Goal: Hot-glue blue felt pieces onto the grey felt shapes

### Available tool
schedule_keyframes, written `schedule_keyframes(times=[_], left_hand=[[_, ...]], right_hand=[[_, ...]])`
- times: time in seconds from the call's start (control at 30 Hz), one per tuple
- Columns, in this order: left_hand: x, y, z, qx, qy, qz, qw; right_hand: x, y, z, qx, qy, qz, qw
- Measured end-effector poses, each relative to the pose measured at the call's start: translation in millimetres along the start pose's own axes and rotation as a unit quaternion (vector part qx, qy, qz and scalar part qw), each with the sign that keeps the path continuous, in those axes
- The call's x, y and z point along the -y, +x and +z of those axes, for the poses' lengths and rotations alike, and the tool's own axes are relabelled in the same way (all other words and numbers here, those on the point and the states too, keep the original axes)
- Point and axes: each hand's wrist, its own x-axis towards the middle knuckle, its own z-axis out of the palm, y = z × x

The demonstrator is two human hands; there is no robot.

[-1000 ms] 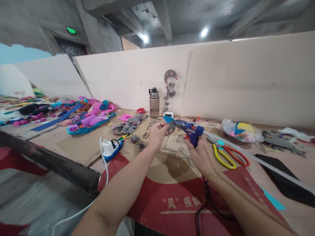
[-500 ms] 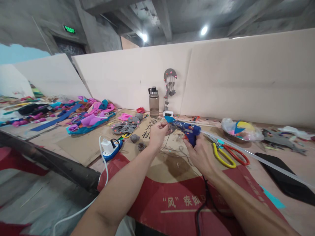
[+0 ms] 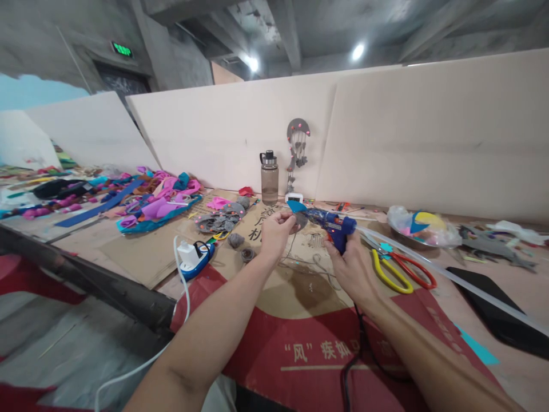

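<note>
My right hand [image 3: 349, 264] is wrapped round the grip of a blue hot glue gun [image 3: 338, 228], its nozzle pointing left. A long clear glue stick [image 3: 412, 253] runs out of the gun's back towards the right. Between the fingertips of my left hand [image 3: 278, 229] is a small felt piece [image 3: 300, 221], grey with a blue pointed part on top. The nozzle is close to the felt; whether it touches I cannot tell. Thin grey yarn [image 3: 318, 266] lies loosely on the cardboard below my hands.
Scissors [image 3: 392, 272] with yellow and red handles and a black phone [image 3: 493, 306] lie at right, near a bowl [image 3: 422, 237]. A bottle [image 3: 269, 180] stands behind. At left are a power strip [image 3: 197, 260], yarn balls [image 3: 235, 240] and colourful felt [image 3: 158, 209]. A black cord [image 3: 349, 366] hangs in front.
The glue gun has shifted slightly right and down, away from the felt piece, and more grey felt shows by my left fingertips. Both hands keep their hold.
</note>
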Motion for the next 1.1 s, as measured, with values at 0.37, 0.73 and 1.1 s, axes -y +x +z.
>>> schedule_keyframes(times=[0.37, 0.73, 1.1], left_hand=[[-2, 0, 0.2, -0.006, -0.007, 0.009, 1.000], [-8, -3, 1.5, 0.001, -0.021, -0.009, 1.000], [-15, -6, 4.8, -0.011, -0.071, -0.073, 0.995]], right_hand=[[-3, 1, -2, -0.006, 0.007, 0.006, 1.000], [0, 4, -3, -0.024, 0.030, 0.030, 0.999], [-63, 30, 21, 0.135, 0.071, 0.214, 0.965]])
